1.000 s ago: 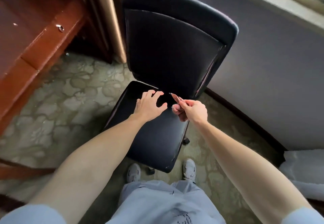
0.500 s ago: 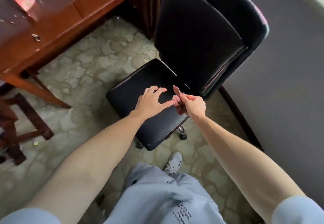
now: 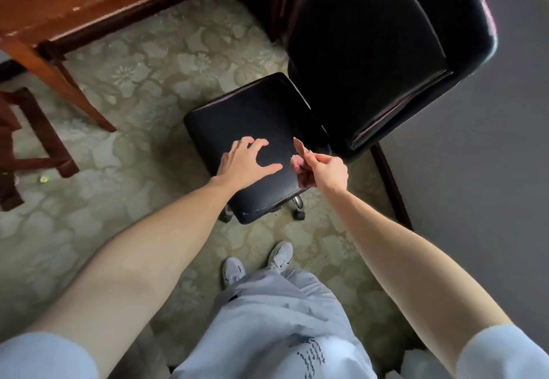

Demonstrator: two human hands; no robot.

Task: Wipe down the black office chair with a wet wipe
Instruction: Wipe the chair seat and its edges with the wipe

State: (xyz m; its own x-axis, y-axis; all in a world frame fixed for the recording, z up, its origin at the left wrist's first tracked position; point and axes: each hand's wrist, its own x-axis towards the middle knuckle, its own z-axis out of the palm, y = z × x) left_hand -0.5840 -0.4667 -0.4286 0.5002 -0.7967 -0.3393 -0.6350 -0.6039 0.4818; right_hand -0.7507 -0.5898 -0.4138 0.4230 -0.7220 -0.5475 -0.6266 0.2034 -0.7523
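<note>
Patterned carpet (image 3: 142,81), black office chair (image 3: 255,129) on casters: left hand (image 3: 245,162) spread over its seat, right hand (image 3: 326,170) pinching a limp pinkish wipe (image 3: 298,162) above the seat edge; probably floppy, best bunched.

Both my arms stretched forward. Left hand (image 3: 245,162) flat, fingers spread, thumb out. Right hand (image 3: 325,170) curled closed, fingertips pinched together, index raised.

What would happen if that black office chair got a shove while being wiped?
The black office chair would probably roll: a caster shows under the seat. The patterned carpet may slow it. The left hand, spread over the seat, could steady it.
</note>
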